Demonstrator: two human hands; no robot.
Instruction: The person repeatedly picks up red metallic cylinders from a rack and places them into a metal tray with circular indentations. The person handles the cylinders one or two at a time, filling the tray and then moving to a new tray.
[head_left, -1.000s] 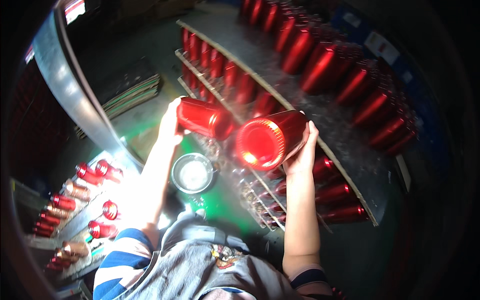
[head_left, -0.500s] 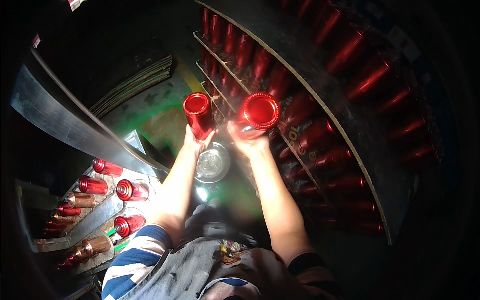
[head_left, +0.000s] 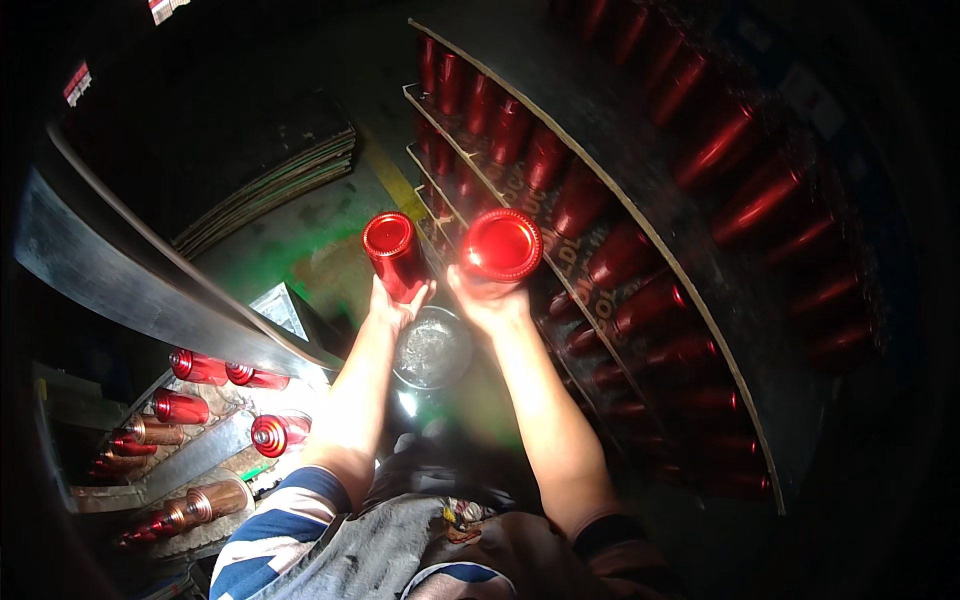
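Observation:
My left hand (head_left: 398, 305) is wrapped round a shiny red glass bottle (head_left: 400, 272), whose round ridged base faces up. My right hand (head_left: 492, 306) grips a wider red glass bottle (head_left: 502, 246) with its base also turned up. The two bottles are held side by side, a small gap between them. Their lower ends are hidden by my hands. Just below the hands is a pale, round, shiny disc (head_left: 432, 347); what it is I cannot make out.
To the right, a stack of wooden boards (head_left: 640, 222) carries rows of red bottles (head_left: 619, 258). On the left, red bottles (head_left: 182, 407) lie along a brightly lit conveyor beside a curved metal rail (head_left: 150, 295). Flat sheets (head_left: 270, 190) are piled farther off.
The right-hand bottle has shifted left, closer to the one in my left hand. Both bottles sit a little lower in view. Bottles on the lit conveyor have changed position. My grips stay the same.

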